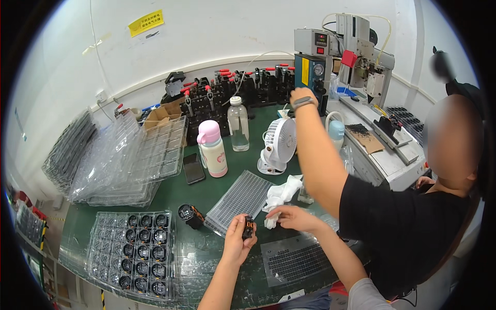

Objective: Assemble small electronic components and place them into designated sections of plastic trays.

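Observation:
My left hand [238,242] is closed around a small black part with orange marks [249,226], held upright above the near middle of the table. To its right, my right hand [298,218] has its fingertips pinched at the lower end of a crumpled white cloth [281,192]. A round black housing with orange edges [191,215] stands left of my hands. Behind them lies a grey sheet of small cells [239,200]. Near my right forearm is a clear sheet with rows of small black pieces [294,260].
A clear tray [95,258] with round black housings lies left; stacked clear trays [108,160] rise behind it. A phone [194,169], pink-lidded bottle [213,155], clear bottle [238,126] and white fan [279,142] stand farther back. At right, a co-worker's arm [323,150] reaches toward a blue box [306,70].

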Tool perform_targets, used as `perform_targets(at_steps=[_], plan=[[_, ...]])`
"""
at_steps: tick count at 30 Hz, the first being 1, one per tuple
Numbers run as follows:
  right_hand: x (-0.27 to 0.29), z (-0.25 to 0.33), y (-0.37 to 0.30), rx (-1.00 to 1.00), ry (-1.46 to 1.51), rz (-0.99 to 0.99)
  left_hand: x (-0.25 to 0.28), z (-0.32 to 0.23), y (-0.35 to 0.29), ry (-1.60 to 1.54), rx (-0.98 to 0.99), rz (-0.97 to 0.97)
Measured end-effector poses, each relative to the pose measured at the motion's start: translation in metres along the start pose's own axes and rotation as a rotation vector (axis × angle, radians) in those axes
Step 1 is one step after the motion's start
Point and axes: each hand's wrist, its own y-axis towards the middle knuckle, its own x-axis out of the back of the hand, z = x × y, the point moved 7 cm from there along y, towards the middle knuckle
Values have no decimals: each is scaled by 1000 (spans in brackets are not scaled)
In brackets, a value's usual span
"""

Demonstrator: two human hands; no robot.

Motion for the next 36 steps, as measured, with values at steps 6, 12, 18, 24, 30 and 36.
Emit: perform_targets(at_steps=[6,12,18,24,30,36], plan=[[-2,15,-12,10,-896,-264,0,2,2,-16,4,14],[-22,79,-22,486,-1072,-548,-10,2,-4,-35,45,115],[-38,86,-41,427,-501,-628,-25,2,-14,-80,73,217],[-64,109,-54,647,-671,-593,-29,2,-17,-16,50,257],[-68,112,-60,612,-653,-693,-33,1,-19,62,36,255],[-66,100,-61,726,-674,-668,-33,3,-19,54,45,207]])
